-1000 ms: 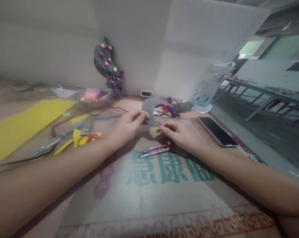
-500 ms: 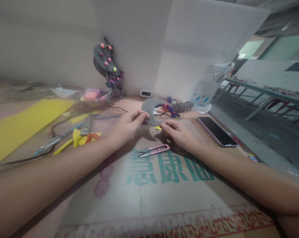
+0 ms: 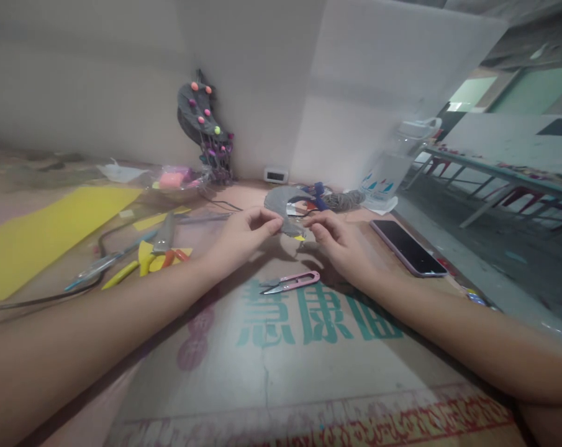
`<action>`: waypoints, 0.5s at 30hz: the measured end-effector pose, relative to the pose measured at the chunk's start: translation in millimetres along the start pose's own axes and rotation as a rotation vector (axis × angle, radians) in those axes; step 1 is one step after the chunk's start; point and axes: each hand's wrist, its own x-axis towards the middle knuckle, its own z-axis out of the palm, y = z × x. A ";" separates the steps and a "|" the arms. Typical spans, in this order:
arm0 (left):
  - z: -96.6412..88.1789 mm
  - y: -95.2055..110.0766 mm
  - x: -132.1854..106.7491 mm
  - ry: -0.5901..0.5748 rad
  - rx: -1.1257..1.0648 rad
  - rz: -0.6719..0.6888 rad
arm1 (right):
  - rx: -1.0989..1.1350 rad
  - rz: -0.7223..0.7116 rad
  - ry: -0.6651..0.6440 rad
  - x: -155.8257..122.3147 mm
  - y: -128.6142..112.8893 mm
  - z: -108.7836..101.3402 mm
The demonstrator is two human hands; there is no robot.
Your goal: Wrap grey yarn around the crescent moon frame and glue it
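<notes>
A grey yarn-wrapped crescent (image 3: 277, 202) is pinched at its left edge between the thumb and fingers of my left hand (image 3: 250, 233). At its lower tip a small bit of yellow shows through. Just right of that tip, my right hand (image 3: 334, 239) has its thumb and fingers pinched together; whatever they hold is too small to make out. Below the hands, pink-handled thread snips (image 3: 294, 282) lie on the printed cardboard (image 3: 215, 385). Behind the crescent sit a blue glue gun (image 3: 318, 194) and a bundle of grey yarn (image 3: 346, 200).
A phone (image 3: 407, 247) lies to the right, with a clear water bottle (image 3: 387, 167) behind it. To the left are yellow-handled scissors (image 3: 143, 257), a cable and a yellow sheet (image 3: 52, 230). A decorated grey crescent (image 3: 194, 115) leans on the back wall near a small display (image 3: 276, 174).
My right hand has moved slightly up and away from the crescent's lower tip. The crescent has tilted a little in my left hand. The red light near the glue gun no longer shows.
</notes>
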 end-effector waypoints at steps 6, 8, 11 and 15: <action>5.6 4.2 -6.4 -0.124 0.009 0.079 | 0.102 -0.023 -0.168 6.3 2.7 3.5; 8.2 2.3 -7.9 -0.173 0.019 0.115 | 0.142 0.043 -0.229 6.7 -0.8 4.8; 10.4 -2.6 -8.4 -0.224 0.035 0.161 | 0.229 0.194 -0.258 5.4 -7.2 5.7; 11.0 -5.1 -7.8 -0.219 -0.043 0.108 | 0.241 0.290 -0.193 3.9 -13.1 3.5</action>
